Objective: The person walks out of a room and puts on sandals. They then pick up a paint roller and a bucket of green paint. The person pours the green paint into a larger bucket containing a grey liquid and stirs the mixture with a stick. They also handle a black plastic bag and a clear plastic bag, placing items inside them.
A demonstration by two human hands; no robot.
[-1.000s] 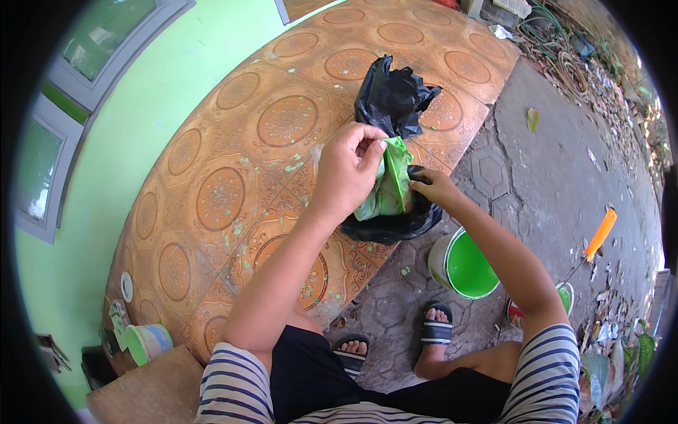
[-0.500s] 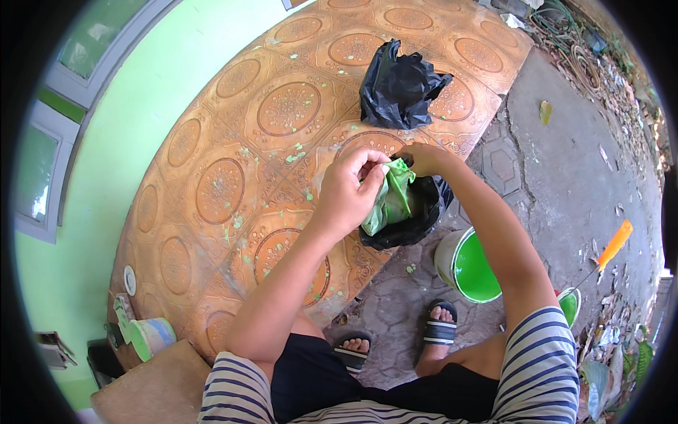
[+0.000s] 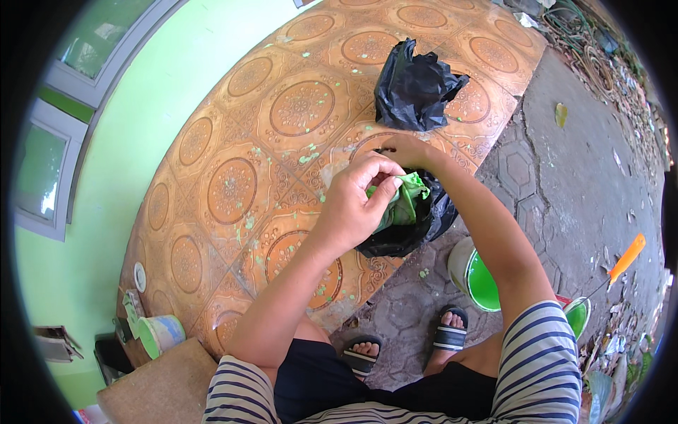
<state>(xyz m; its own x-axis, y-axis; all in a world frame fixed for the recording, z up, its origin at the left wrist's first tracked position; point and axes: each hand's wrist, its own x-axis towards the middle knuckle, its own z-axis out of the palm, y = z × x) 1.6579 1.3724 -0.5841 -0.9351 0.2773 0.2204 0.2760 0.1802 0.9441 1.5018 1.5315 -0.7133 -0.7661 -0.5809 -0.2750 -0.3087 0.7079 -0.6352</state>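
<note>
Green crumpled material is pinched between the thumb and fingers of the left hand, hanging in the mouth of an open black bag. At the bag's far side is the right hand, its fingers mostly hidden, their grip unclear. Beyond, another black bag sits on patterned tiles; a green-filled bucket stands on the paving.

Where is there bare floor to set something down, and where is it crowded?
Mostly bare: the paint-flecked tiles between the left hand and green wall; the grey paving between the yellowish leaf and orange handle. Crowded: around the open black bag, with the crumpled green bundle and right hand at it.
</note>
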